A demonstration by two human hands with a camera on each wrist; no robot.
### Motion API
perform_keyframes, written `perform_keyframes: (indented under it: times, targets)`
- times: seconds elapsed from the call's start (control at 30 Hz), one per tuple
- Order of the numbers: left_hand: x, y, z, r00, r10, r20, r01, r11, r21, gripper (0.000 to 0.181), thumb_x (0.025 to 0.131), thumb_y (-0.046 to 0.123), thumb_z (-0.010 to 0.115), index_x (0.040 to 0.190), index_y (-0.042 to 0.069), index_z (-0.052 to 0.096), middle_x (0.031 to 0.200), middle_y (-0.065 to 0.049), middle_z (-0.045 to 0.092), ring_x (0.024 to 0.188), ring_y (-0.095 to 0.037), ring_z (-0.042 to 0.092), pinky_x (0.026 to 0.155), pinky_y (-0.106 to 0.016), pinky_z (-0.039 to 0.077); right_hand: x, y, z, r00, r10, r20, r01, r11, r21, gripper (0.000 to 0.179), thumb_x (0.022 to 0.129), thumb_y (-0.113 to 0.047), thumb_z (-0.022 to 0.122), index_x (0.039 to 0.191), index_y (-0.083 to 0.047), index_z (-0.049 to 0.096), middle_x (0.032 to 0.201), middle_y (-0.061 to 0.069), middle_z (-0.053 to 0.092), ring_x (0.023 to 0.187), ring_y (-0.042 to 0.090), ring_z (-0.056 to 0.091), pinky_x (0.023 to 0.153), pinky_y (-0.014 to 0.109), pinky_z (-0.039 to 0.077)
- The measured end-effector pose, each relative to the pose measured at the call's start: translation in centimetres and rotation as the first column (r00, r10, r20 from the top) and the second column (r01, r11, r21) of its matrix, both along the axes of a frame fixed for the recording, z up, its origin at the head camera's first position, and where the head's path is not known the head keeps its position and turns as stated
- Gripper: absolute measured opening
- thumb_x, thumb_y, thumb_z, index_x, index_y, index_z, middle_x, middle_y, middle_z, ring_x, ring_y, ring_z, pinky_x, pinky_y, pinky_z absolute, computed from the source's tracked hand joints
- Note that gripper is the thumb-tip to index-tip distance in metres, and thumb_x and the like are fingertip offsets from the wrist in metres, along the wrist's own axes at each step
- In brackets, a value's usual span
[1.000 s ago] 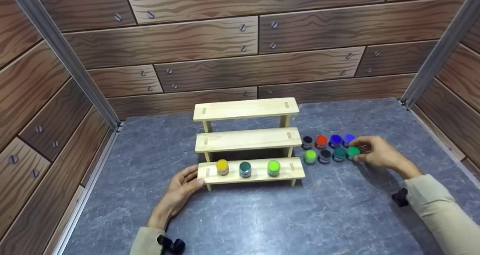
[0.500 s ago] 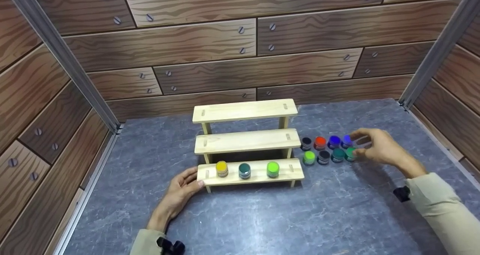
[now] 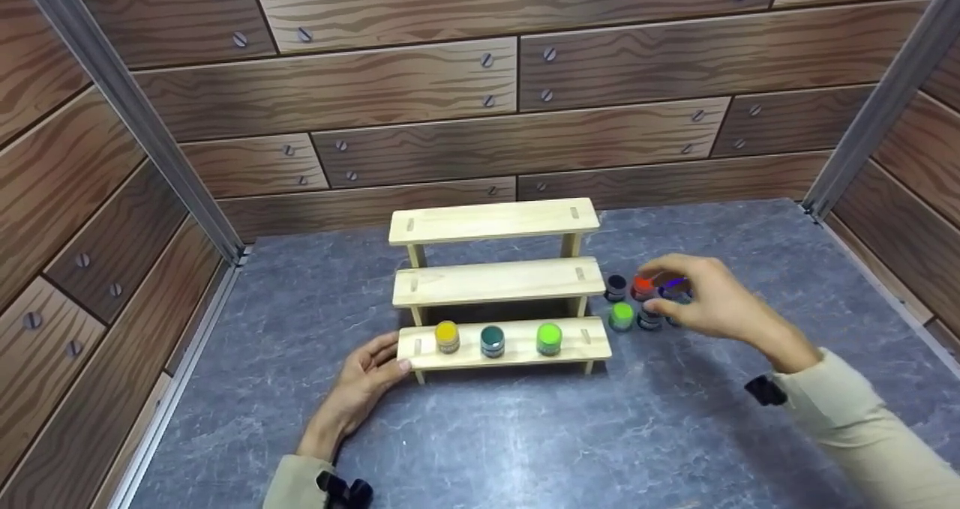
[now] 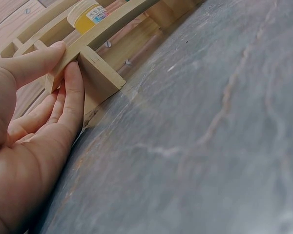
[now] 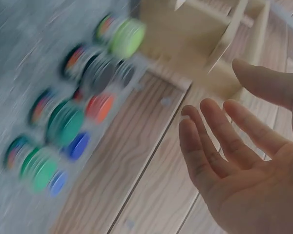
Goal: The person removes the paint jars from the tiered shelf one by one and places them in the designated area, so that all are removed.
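Note:
A three-tier wooden stand [image 3: 499, 280] stands on the table. On its lowest step are a yellow paint jar [image 3: 447, 338], a dark teal paint jar [image 3: 492, 342] and a light green paint jar [image 3: 549, 339]. My left hand [image 3: 354, 389] pinches the left end of that step, thumb on top and fingers beneath, as the left wrist view confirms. My right hand [image 3: 709, 299] hovers over two rows of paint jars right of the stand. Its fingers are spread and hold nothing in the right wrist view. It hides several of these jars from the head camera.
Beside the stand are a black jar [image 3: 616, 288], a red jar [image 3: 643, 287] and another light green jar [image 3: 621, 316]. Green [image 5: 39, 170], teal [image 5: 66, 122] and blue [image 5: 78, 146] lids show in the right wrist view. Wood-patterned walls [image 3: 412, 82] enclose the grey table [image 3: 465, 434].
My right hand has left the green jar at the right end of the rows and moved left over the jars. The left hand keeps its hold on the stand.

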State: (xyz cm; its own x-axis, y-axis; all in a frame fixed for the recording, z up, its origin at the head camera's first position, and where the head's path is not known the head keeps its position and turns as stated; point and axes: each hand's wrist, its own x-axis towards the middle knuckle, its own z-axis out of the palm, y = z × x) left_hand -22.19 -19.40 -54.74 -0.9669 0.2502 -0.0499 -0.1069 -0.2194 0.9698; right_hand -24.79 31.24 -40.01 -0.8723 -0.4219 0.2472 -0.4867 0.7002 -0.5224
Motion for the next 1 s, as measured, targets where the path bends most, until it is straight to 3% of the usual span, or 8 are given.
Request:
perform_keyframes:
  times: [0.23,0.67,1.0]
  targets:
    - [0.0,0.1,-0.1,1.0,-0.004,0.006,0.004,1.0,0.001,0.074,0.098,0.0,0.07,0.159,-0.014,0.031,0.154,-0.03,0.049,0.124,-0.022,0.065,0.107,-0.03,0.057,0.5,-3.4,-0.2,0.996,0.094,0.002,-0.094,0.996,-0.009,0.043,0.091,-0.009,0.085,0.13,-0.001,0.072,0.124,0.015,0.076,0.107,0.031,0.074,0.094,0.053,0.063]
    - [-0.2,0.1,0.0,1.0,0.005,0.01,-0.005,1.0,-0.003,0.073,0.096,-0.001,0.07,0.158,-0.014,0.033,0.155,-0.032,0.047,0.125,-0.022,0.065,0.108,-0.031,0.057,0.1,-6.6,-1.1,0.983,0.178,0.046,-0.178,0.984,0.006,0.037,0.092,-0.012,0.084,0.127,-0.007,0.073,0.122,0.012,0.076,0.108,0.026,0.074,0.097,0.048,0.063]
    - [-0.1,0.0,0.0,1.0,-0.006,0.002,0.006,1.0,-0.003,0.073,0.098,0.001,0.07,0.159,-0.014,0.032,0.156,-0.033,0.046,0.126,-0.023,0.064,0.108,-0.03,0.057,-0.2,-8.9,-2.3,0.971,0.237,0.029,-0.237,0.971,0.005,0.035,0.09,-0.008,0.085,0.123,-0.004,0.075,0.119,0.011,0.077,0.105,0.032,0.074,0.094,0.051,0.063]
